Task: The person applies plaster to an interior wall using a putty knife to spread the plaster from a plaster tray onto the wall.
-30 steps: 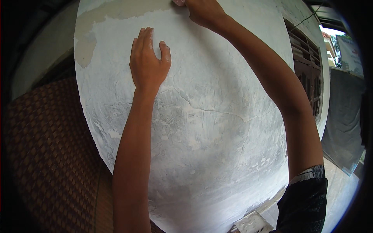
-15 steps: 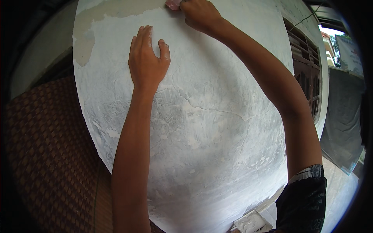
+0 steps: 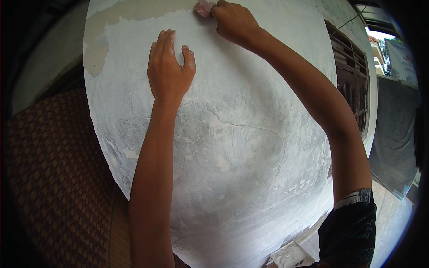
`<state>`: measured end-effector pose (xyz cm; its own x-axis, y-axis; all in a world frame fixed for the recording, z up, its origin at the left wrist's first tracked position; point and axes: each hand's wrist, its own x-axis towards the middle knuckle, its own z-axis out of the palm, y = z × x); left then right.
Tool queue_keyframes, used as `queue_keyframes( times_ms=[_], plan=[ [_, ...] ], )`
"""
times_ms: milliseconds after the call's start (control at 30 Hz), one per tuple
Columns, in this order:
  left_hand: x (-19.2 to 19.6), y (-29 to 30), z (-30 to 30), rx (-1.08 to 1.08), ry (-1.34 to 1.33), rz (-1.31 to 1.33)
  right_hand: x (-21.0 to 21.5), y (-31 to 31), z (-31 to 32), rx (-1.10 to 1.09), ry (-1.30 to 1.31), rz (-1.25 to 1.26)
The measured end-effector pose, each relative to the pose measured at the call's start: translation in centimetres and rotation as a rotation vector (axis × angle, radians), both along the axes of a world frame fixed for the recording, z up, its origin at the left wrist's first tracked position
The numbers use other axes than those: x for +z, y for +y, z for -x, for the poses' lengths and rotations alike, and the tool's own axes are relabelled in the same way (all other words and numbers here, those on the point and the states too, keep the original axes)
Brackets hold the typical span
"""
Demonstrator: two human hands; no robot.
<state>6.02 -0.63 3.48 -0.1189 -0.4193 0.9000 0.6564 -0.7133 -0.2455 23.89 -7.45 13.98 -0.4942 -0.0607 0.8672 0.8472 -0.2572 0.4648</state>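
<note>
A white plastered wall [image 3: 232, 165] with cracks and grey worn patches stands in front of me. Flat against it, fingers stretched and thumb apart, rests my left hand [image 3: 170, 67]; white smears mark its fingertips. Higher up and to the right, my right hand [image 3: 236, 23] is closed round a pink scraper [image 3: 204, 8], smeared with white and held at the wall. The handle is mostly hidden in my fingers. Near the scraper, a beige-grey patch [image 3: 138, 10] with a ragged edge borders the white coat along the top.
A brown woven panel [image 3: 53, 174] curves along the left. Low at the right, a square board bearing white paste [image 3: 290, 255] lies near the wall's foot. Further right are a brown wooden window [image 3: 353, 82] and a dark hanging sheet [image 3: 395, 129].
My right hand has moved slightly down and to the right with the scraper, so more of the scraper shows. My left hand has stayed in place.
</note>
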Motion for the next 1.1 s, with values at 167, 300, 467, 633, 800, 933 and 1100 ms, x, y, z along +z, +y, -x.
queue_keyframes(
  times_ms=[167, 300, 467, 633, 800, 933, 1100],
  plan=[
    [-0.1, 0.1, -0.3, 0.004, 0.01, -0.006, -1.1, -3.3, 1.8, 0.263, -0.043, 0.075],
    [0.1, 0.0, -1.3, -0.004, 0.002, -0.02, 4.4, -4.1, -1.1, 0.254, 0.141, 0.009],
    [0.0, 0.3, -0.2, 0.01, 0.0, 0.002, 0.3, -0.2, -2.0, -0.012, -0.035, -0.026],
    [0.1, 0.5, 0.0, 0.003, 0.022, 0.034, -1.6, -2.7, 0.7, 0.157, -0.089, 0.021],
    [0.1, 0.2, -1.0, 0.011, -0.001, -0.014, 4.4, -2.4, -1.5, 0.176, 0.007, -0.031],
    [0.0, 0.2, 0.2, 0.02, -0.009, -0.002, -1.0, -1.1, 0.8, 0.08, -0.115, -0.01],
    [0.1, 0.1, -0.1, 0.024, -0.002, -0.012, -1.2, -2.3, 1.7, 0.143, -0.088, 0.042]
  ],
)
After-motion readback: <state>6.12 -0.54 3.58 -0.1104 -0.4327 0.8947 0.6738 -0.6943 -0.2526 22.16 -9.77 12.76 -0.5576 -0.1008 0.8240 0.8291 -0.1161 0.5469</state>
